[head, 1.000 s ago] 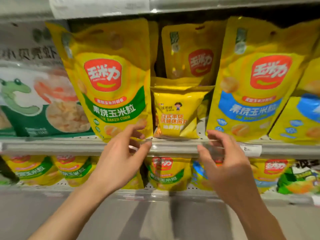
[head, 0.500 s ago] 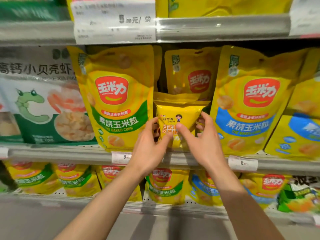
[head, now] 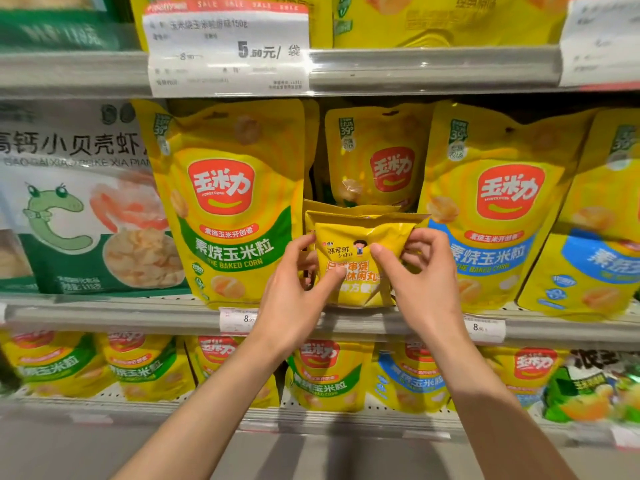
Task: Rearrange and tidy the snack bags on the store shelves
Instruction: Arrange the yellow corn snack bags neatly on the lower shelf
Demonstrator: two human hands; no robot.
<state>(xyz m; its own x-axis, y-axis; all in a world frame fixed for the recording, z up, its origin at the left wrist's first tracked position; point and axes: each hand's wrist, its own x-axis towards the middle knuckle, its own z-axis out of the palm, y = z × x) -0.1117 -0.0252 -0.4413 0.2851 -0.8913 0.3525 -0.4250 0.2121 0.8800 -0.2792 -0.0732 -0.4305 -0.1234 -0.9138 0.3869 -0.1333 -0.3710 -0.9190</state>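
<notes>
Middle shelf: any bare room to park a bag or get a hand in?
One gap only: the slot between the green-band corn bag and the blue-band corn bag, where both hands hold the small yellow bag; a recessed corn bag stands behind. Elsewhere bags stand edge to edge.

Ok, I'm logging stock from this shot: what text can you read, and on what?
"5.50元/袋": sale tag.
"玉米力", "素烧玉米粒", "THE BAKED CORN": green-banded bag.
"8.90": price label.
"高钙小贝壳虾": white bag.
"张君雅": small bag held by left hand and right hand.
Fine print: blurred.
</notes>
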